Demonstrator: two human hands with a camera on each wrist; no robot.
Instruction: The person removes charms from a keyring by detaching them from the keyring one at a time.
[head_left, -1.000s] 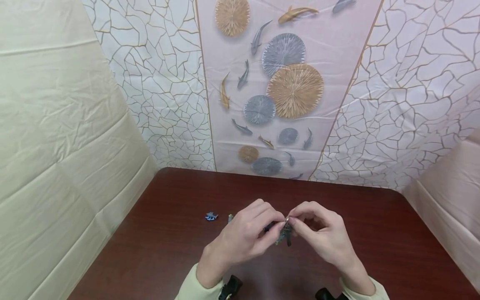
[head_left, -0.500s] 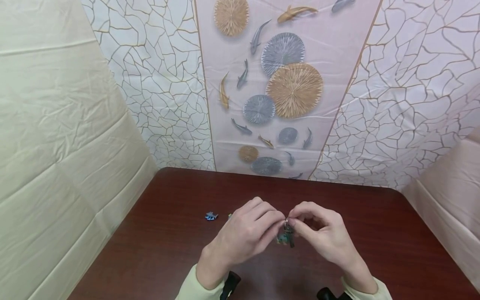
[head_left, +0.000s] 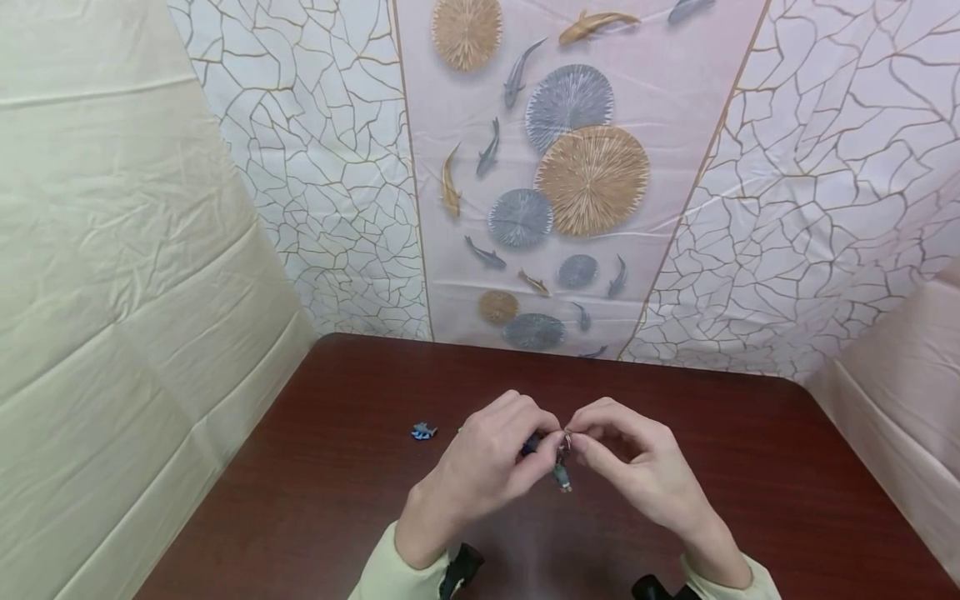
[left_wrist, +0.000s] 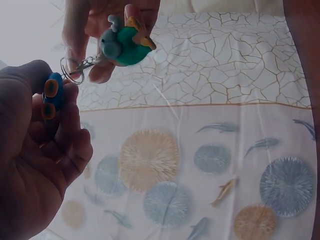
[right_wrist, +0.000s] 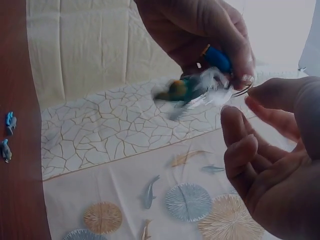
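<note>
Above the table, both hands meet at a small metal key ring [right_wrist: 242, 91]. My left hand [head_left: 487, 458] holds a blue piece with orange round spots [left_wrist: 52, 95], its fingertips at the ring. Thumb and fingertip of my right hand [head_left: 637, 454] pinch the ring from the other side. A short chain links the ring to a dangling figurine [left_wrist: 127, 46] with a grey head, green body and orange parts. In the right wrist view that figurine is blurred. The left fingers partly cover the blue piece in the head view.
On the dark red-brown table [head_left: 337, 500], a small grey-and-blue shark figure [head_left: 423, 431] lies left of the hands. Another small figure [right_wrist: 6, 150] lies near it, mostly hidden by the left hand in the head view. Patterned cloth [head_left: 360, 167] hangs behind the table.
Both hands have shifted slightly left, staying together at the ring. The hanging figurine has swung and turned, and more of the blue piece shows between the left fingers.
</note>
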